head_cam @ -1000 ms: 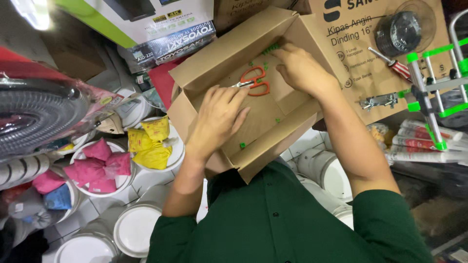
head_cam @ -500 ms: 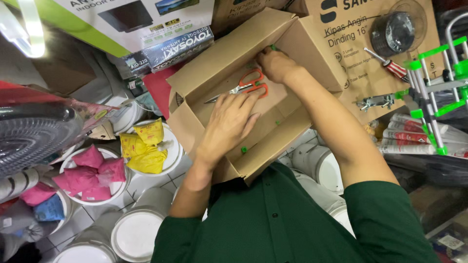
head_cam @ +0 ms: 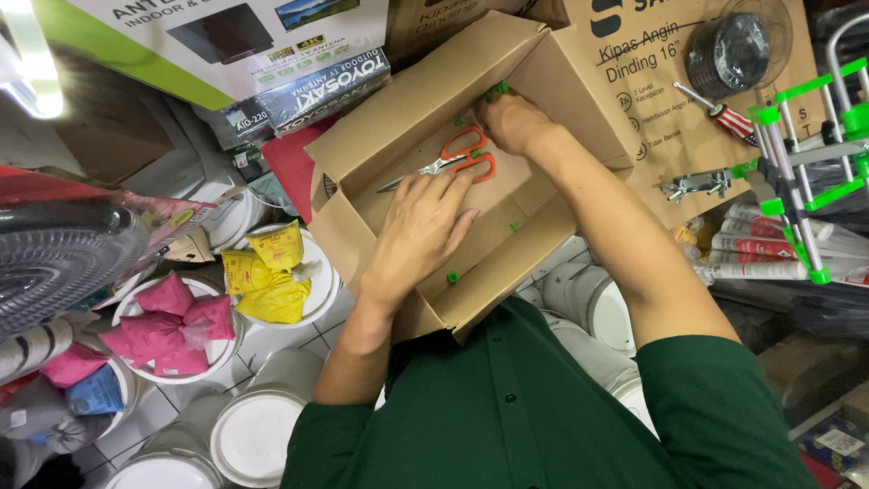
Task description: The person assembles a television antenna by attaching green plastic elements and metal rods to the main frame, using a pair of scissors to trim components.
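An open cardboard box (head_cam: 543,237) lies tilted in front of me. Orange-handled scissors (head_cam: 467,156) rest on its floor, along with a few small green pieces (head_cam: 452,277). My left hand (head_cam: 421,234) lies flat inside the box, fingers spread, with the fingertips just below the scissors. In the far corner of the box my right hand (head_cam: 512,119) has its fingers curled around small green pieces (head_cam: 496,90); how many it holds is hidden.
White buckets hold yellow packets (head_cam: 267,272) and pink packets (head_cam: 172,326) at left. A large printed carton (head_cam: 670,109) at right carries a screwdriver (head_cam: 720,113) and a metal bracket. A green-and-white rack (head_cam: 806,154) stands at far right, and more lidded white buckets (head_cam: 253,435) below.
My right hand has slid from beside the scissors into the box's far corner. My left hand has moved a little deeper into the box, toward the scissors.
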